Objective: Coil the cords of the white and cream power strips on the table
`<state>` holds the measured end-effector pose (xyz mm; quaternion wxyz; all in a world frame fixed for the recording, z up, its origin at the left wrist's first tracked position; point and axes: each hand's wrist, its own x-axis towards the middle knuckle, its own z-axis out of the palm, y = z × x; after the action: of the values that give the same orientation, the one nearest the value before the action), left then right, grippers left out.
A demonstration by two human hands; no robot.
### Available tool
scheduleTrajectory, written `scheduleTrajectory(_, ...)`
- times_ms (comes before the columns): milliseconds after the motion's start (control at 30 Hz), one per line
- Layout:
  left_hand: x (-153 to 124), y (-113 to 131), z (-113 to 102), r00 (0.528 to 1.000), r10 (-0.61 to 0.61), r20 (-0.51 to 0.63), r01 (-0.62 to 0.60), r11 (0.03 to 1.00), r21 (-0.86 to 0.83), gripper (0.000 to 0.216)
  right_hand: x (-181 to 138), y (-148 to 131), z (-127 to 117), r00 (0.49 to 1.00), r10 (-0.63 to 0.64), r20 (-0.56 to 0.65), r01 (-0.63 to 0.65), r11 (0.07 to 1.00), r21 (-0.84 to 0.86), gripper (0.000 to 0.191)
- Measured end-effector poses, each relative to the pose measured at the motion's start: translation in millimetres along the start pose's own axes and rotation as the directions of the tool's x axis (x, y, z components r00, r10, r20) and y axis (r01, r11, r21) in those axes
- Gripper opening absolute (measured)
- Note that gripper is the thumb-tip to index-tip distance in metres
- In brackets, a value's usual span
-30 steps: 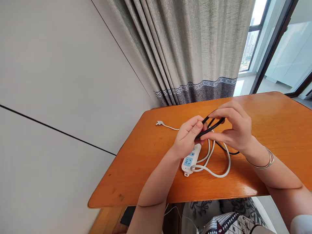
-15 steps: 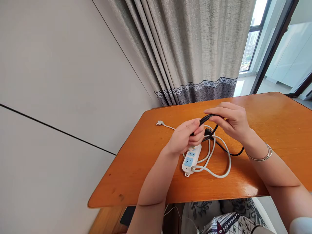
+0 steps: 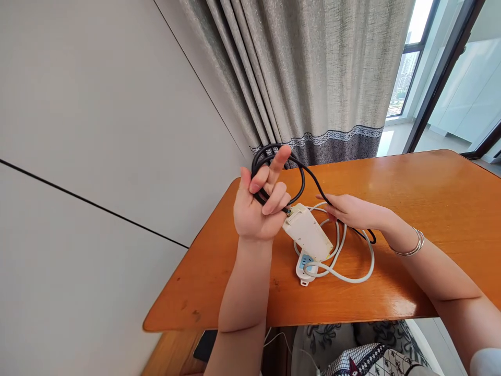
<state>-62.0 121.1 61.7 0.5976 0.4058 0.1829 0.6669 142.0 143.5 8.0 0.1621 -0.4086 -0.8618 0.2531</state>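
Note:
My left hand (image 3: pixel 260 206) is raised above the orange table (image 3: pixel 430 209). Its fingers are curled through loops of a black cable (image 3: pixel 300 175), with the index finger pointing up. A white power strip (image 3: pixel 307 232) hangs from that cable just below the hand, its plain back facing me. My right hand (image 3: pixel 352 211) rests low over the table and is closed on the same black cable where it runs down to the right. A second white power strip (image 3: pixel 304 265) with blue sockets lies on the table, its white cord (image 3: pixel 354 277) coiled beside it.
A grey wall (image 3: pixel 97 130) stands close on the left. A grey curtain (image 3: pixel 313 78) hangs behind the table, beside a window (image 3: pixel 407 68). The table's front edge (image 3: pixel 274 318) is near me, with patterned cloth (image 3: pixel 364 360) and a dark object (image 3: pixel 205 347) below it.
My left hand rose and turned palm towards me, lifting the black cable loops and a white power strip off the table. My right hand dropped lower along the cable.

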Motion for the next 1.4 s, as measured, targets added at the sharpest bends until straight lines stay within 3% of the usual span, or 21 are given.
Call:
scheduleTrajectory(67,1.2,2.3,-2.2,1.000,0.022,0.022,-0.021,0.999,-0.042,0.053,-3.6,3.4,-4.8,0.993,0.047,0.106,-0.039,0.996,-0.078,0.027)
scheduleTrajectory(133,2.2,4.9,-4.1,0.998,0.040,0.038,-0.037,0.996,-0.080,0.053,-8.1,9.3,-13.0,0.990,0.067,0.121,-0.054,0.993,-0.107,0.025)
scheduleTrajectory(167,2.7,6.0,-4.7,0.998,0.048,0.043,-0.044,0.995,-0.095,0.053,-10.4,12.8,-17.8,0.997,0.058,0.060,-0.052,0.994,-0.092,0.026)
scheduleTrajectory(233,3.5,7.3,-5.6,0.997,0.054,0.051,-0.048,0.993,-0.109,0.052,-14.9,19.2,-27.5,0.978,0.022,-0.209,-0.025,1.000,-0.015,0.028)
scheduleTrajectory(267,3.7,7.2,-5.7,0.997,0.052,0.054,-0.046,0.993,-0.110,0.052,-17.2,21.5,-32.0,0.922,0.005,-0.387,0.007,1.000,0.028,0.028)
scheduleTrajectory(367,3.6,3.8,-4.9,0.998,0.017,0.057,-0.012,0.995,-0.095,0.052,-25.6,21.1,-42.1,0.627,-0.035,-0.778,0.137,0.988,0.067,0.029)
scheduleTrajectory(433,2.9,0.0,-3.5,0.998,-0.034,0.062,0.038,0.997,-0.071,0.052,-33.5,14.6,-46.1,0.436,-0.084,-0.896,0.184,0.983,-0.003,0.028)
scheduleTrajectory(500,1.8,-3.6,-1.9,0.994,-0.083,0.068,0.087,0.995,-0.048,0.052,-42.1,5.7,-48.2,0.273,-0.159,-0.949,0.145,0.982,-0.122,0.027)
scheduleTrajectory(533,1.2,-5.0,-1.2,0.993,-0.099,0.072,0.102,0.994,-0.043,0.052,-45.8,1.3,-48.5,0.219,-0.198,-0.956,0.096,0.979,-0.180,0.027)
scheduleTrajectory(567,0.6,-6.1,-0.8,0.992,-0.106,0.075,0.110,0.993,-0.044,0.052,-48.6,-2.6,-48.2,0.207,-0.232,-0.950,0.033,0.973,-0.230,0.027)
scheduleTrajectory(600,0.0,-6.7,-0.6,0.991,-0.107,0.078,0.111,0.993,-0.048,0.052,-50.3,-5.8,-47.4,0.249,-0.253,-0.935,-0.038,0.962,-0.271,0.028)
scheduleTrajectory(633,-0.4,-7.1,-0.7,0.992,-0.101,0.079,0.105,0.993,-0.053,0.052,-50.8,-8.6,-45.8,0.339,-0.257,-0.905,-0.107,0.945,-0.308,0.028)
scheduleTrajectory(733,-0.9,-7.5,-1.3,0.996,-0.044,0.074,0.047,0.998,-0.043,0.053,-46.2,-15.5,-37.1,0.666,-0.186,-0.722,-0.210,0.882,-0.421,0.033)
scheduleTrajectory(767,-0.9,-7.6,-1.3,0.997,-0.018,0.070,0.020,0.999,-0.031,0.053,-43.7,-18.2,-33.3,0.736,-0.156,-0.659,-0.217,0.868,-0.447,0.035)
scheduleTrajectory(833,-0.5,-8.3,-1.0,0.998,0.029,0.064,-0.029,1.000,-0.005,0.054,-39.2,-24.4,-25.5,0.814,-0.114,-0.570,-0.213,0.854,-0.474,0.039)
scheduleTrajectory(1000,2.3,-14.3,-3.5,0.994,0.084,0.076,-0.089,0.994,0.061,0.056,-36.1,-40.4,-12.3,0.922,-0.029,-0.387,-0.181,0.851,-0.494,0.042)
scheduleTrajectory(1100,5.0,-19.7,-8.3,0.986,0.119,0.119,-0.131,0.987,0.097,0.054,-36.6,-46.7,-7.8,0.957,-0.017,-0.289,-0.134,0.859,-0.494,0.043)
scheduleTrajectory(1400,8.1,-27.9,-13.0,0.907,0.262,0.329,-0.352,0.902,0.251,0.050,-38.8,-52.9,10.4,0.969,-0.168,-0.183,0.091,0.926,-0.365,0.055)
